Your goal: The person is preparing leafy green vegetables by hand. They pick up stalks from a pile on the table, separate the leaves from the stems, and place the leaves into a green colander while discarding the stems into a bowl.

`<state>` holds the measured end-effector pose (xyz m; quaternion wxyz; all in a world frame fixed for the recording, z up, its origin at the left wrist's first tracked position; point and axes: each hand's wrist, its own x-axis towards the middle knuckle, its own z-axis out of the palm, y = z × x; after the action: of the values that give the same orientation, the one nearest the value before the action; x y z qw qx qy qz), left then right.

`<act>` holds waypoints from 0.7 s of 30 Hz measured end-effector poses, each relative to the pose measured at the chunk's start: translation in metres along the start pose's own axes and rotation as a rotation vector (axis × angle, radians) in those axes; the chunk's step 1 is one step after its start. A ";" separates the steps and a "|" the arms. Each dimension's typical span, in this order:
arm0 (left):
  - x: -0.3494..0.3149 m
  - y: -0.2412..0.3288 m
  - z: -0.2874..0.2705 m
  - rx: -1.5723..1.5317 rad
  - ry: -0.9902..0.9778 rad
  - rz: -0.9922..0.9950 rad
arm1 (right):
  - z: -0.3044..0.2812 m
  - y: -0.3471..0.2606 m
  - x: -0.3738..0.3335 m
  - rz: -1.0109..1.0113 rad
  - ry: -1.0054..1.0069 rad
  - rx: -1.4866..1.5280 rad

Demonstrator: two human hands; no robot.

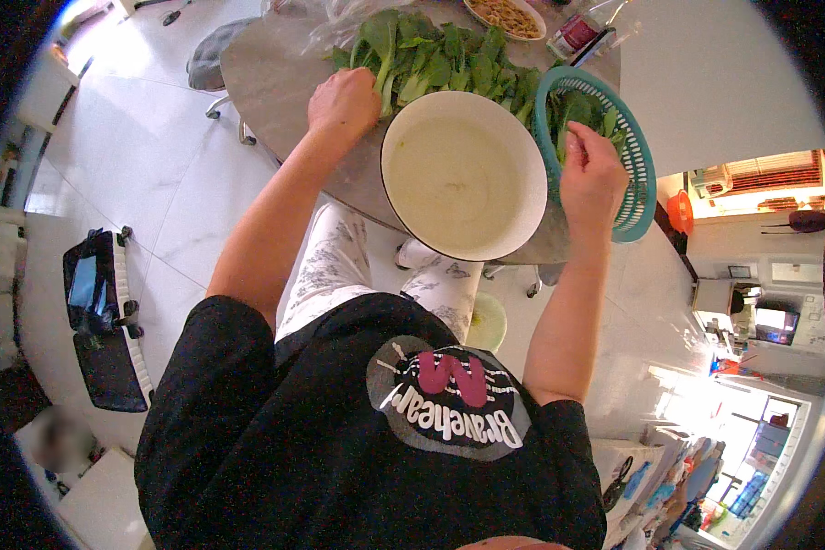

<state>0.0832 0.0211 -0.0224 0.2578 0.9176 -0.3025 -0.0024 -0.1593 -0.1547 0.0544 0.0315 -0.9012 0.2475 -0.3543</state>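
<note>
Head view: right fingers (587,137) pinch leaf (562,137) inside basket (644,151); left fingers' (368,84) hold unclear; bowl (530,160) at table (357,176) edge.

There are one left hand (344,105) and one right hand (594,179), two in all, one surface (268,84), one white basin (521,147), one teal basket (646,174), one plate (517,38), one bottle (577,35), one pale green basin (489,323), one orange tub (679,212), and leafy greens (449,62) overlapping too much to count
</note>
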 end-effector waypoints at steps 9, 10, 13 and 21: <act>-0.007 -0.007 -0.034 -0.648 0.082 -0.035 | 0.014 -0.035 -0.012 -0.026 -0.080 0.144; -0.012 -0.001 -0.038 -0.772 0.039 -0.012 | 0.018 -0.034 -0.013 -0.030 -0.074 0.190; -0.035 0.032 -0.058 -0.953 -0.189 0.104 | 0.022 -0.042 -0.014 0.016 -0.106 0.414; -0.038 0.071 -0.006 -0.244 -0.428 0.676 | 0.041 -0.034 -0.014 0.400 -0.259 0.513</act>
<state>0.0139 -0.0033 0.0110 0.2821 0.7083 -0.6309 -0.1440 -0.1267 -0.1234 0.0229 0.3570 -0.8351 0.3159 -0.2746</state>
